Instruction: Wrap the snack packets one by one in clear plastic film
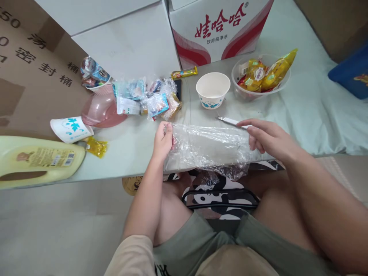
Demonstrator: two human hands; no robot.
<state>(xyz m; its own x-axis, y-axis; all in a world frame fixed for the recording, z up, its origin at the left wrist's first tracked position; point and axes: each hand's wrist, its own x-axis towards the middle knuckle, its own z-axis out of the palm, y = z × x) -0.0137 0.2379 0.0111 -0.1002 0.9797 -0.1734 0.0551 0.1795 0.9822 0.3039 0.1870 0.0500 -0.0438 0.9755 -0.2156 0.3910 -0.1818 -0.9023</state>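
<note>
A crinkled sheet of clear plastic wrap [209, 147] stretches across the table's front edge and hangs partly below it. My left hand [163, 140] is closed, pinching the wrap's upper left corner between thumb and fingers. At the other end, my right hand [266, 138] has its fingers closed on the rear of a slim white knife [228, 121] with a metal tip. The knife points left, just above the wrap's upper edge. The lower fingers of this hand are beside the wrap's right edge; whether they grip it I cannot tell.
Behind the wrap stand a paper bowl [213, 92] and a clear tub [261, 92] of yellow packets. At left are wrapped snacks [158, 101], a pink translucent bowl [100, 109], a tipped paper cup [71, 129] and a yellow jug [40, 163]. Boxes [221, 34] line the back.
</note>
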